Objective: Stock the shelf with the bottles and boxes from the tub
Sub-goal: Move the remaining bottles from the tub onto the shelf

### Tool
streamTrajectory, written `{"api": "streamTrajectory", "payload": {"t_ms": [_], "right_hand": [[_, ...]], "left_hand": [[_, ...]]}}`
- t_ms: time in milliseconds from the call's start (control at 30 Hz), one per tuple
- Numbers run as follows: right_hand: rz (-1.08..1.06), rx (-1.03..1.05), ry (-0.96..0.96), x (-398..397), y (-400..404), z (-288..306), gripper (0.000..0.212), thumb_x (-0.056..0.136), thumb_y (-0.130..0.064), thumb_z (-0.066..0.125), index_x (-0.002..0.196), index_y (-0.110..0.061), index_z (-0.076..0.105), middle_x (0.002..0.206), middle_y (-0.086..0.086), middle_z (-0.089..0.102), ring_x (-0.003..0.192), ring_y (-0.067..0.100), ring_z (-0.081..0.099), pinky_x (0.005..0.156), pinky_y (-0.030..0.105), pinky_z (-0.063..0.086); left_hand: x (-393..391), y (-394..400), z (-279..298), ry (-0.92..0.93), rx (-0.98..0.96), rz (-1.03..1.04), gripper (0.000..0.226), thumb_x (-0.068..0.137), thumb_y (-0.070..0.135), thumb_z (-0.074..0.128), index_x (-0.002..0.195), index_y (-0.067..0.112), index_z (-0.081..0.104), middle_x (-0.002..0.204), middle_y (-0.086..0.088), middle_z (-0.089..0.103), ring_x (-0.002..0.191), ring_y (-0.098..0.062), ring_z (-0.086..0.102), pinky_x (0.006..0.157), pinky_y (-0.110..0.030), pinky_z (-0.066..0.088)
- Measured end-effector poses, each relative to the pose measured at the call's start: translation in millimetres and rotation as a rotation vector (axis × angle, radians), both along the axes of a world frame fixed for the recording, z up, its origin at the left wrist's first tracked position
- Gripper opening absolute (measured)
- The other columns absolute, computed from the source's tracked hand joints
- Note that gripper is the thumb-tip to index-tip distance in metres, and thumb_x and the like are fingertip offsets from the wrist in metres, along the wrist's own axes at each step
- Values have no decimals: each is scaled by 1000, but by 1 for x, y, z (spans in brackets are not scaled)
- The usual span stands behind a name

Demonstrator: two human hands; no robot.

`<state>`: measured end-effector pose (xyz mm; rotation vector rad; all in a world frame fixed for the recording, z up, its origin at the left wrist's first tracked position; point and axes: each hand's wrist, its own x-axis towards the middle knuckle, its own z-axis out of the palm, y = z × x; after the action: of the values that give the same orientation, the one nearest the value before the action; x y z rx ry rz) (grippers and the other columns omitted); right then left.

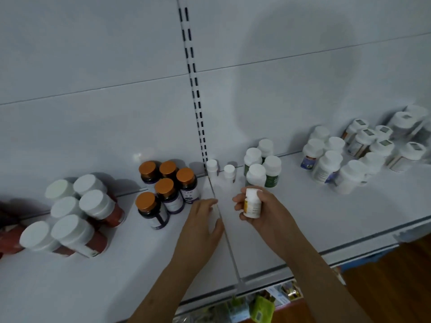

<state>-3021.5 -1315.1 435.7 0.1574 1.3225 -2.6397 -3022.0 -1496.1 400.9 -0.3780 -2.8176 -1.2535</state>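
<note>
Bottle, small white plastic with yellow label, upright in my right hand, fingers curled around it, just in front of two small white bottles. My left hand grips something white, unidentifiable.

Bottle groups along shelf

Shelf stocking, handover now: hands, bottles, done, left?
Right hand grips a small white bottle with a yellow label, held above the shelf.
Left hand is on another white bottle, mostly hidden; its grip cannot be told.
Done: two small white bottles stand at the back wall; orange-capped bottles to the left, green-labelled bottles to the right.
Left: set both down, probably before that pair. The tub is out of view.
</note>
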Motion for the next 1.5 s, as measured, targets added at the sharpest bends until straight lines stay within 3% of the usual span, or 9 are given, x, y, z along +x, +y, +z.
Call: {"api": "streamTrajectory", "payload": {"t_ms": [100, 167, 467, 600, 867, 1000, 1300, 1400, 1500], "right_hand": [[81, 48, 62, -11, -21, 25, 26, 98, -17, 39, 108, -5, 60, 94, 11, 69, 81, 20, 62, 67, 28, 51], [154, 24, 133, -15, -42, 42, 28, 97, -18, 40, 112, -3, 60, 97, 11, 68, 83, 19, 63, 69, 27, 52], [387, 202, 413, 5, -203, 102, 32, 92, -28, 49, 111, -5, 59, 94, 7, 70, 87, 18, 65, 72, 27, 52], [542, 282, 535, 39, -306, 113, 32, 98, -32, 51, 111, -4, 58, 97, 4, 70, 83, 12, 64, 69, 21, 52], [756, 320, 641, 129, -519, 110, 29, 98, -42, 50, 110, -20, 64, 110, 3, 71, 100, 20, 67, 94, 50, 48], [830, 338, 675, 172, -604, 114, 33, 95, -39, 49, 113, -15, 62, 110, 0, 71, 104, 18, 68, 94, 39, 51], [864, 455, 728, 201, -754, 89, 26, 87, -56, 55, 103, -39, 68, 98, -7, 69, 89, 0, 60, 84, 21, 44], [878, 455, 720, 190, -805, 81, 33, 85, -55, 58, 106, -32, 68, 97, -2, 69, 86, 1, 60, 82, 18, 46], [848, 454, 723, 172, -858, 73, 35, 84, -52, 60, 108, -27, 67, 91, -9, 68, 83, 0, 60, 76, 12, 46]], "left_hand": [[21, -30, 12, -7, -25, 12, 40, 94, 23, 61, 132, 29, 50, 121, 15, 50, 109, 16, 44, 91, 0, 34], [33, -52, 22, 11, -30, 74, 37, 94, 25, 62, 130, 30, 53, 119, 17, 53, 106, 14, 45, 88, 2, 32], [104, -190, 63, 170, -53, 341, 32, 95, 32, 59, 127, 32, 54, 119, 22, 56, 109, 6, 53, 90, -9, 39], [166, -274, 71, 141, -134, 454, 38, 98, 49, 48, 135, 41, 45, 133, 29, 46, 114, 15, 44, 95, -4, 34], [308, -454, 74, 82, -286, 740, 53, 96, 61, 37, 145, 41, 34, 146, 26, 35, 131, 7, 34, 106, -16, 36], [367, -528, 75, 61, -311, 870, 54, 96, 62, 36, 146, 41, 34, 147, 25, 36, 133, 7, 30, 111, -20, 31], [423, -660, 52, -8, -366, 1016, 56, 96, 65, 34, 146, 39, 35, 148, 23, 37, 136, 3, 31, 114, -27, 32], [414, -710, 44, -34, -375, 1018, 57, 96, 65, 34, 146, 39, 35, 147, 23, 38, 135, 2, 33, 113, -29, 34], [395, -767, 43, -55, -409, 1003, 58, 96, 66, 34, 147, 39, 34, 147, 22, 38, 136, 0, 33, 113, -27, 32]]}}
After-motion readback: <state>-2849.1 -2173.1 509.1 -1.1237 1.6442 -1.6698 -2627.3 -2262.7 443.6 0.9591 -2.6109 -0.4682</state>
